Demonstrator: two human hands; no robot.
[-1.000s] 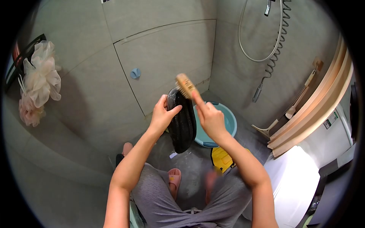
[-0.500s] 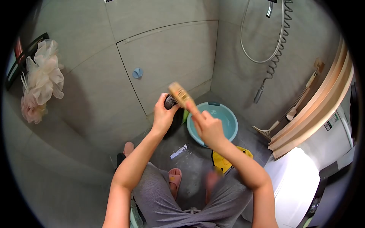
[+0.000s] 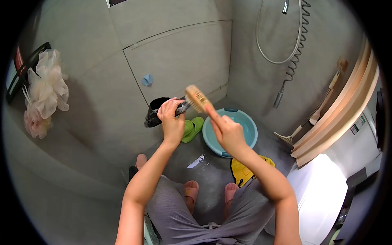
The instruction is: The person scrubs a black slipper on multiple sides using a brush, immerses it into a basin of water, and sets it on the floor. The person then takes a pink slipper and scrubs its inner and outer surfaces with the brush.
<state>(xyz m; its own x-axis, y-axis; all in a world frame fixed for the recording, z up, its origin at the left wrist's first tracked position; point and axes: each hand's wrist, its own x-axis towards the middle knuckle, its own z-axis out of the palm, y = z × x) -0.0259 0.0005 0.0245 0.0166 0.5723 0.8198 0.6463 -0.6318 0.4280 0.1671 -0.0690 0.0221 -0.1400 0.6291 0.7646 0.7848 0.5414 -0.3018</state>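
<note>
My left hand is wrapped round a black shoe, which is tilted with its dark opening to the left. White suds show on the shoe's end near my thumb. In my right hand is a wooden scrub brush, with my index finger stretched along its back. The brush's pale bristles face down and left, at the sudsy end of the shoe; whether they touch it, I cannot tell. Green slippers lie on the floor beyond my left hand.
A teal basin stands beyond my right hand, with a yellow cloth-like item in front. A white toilet and a beige curtain are on the right. A coiled shower hose hangs on the wall; a mesh bath puff hangs left.
The shoe has swung from hanging below my left hand to lying sideways, pointing left, uncovering the green slippers. The brush stays near its end. My right foot has settled on the floor.
</note>
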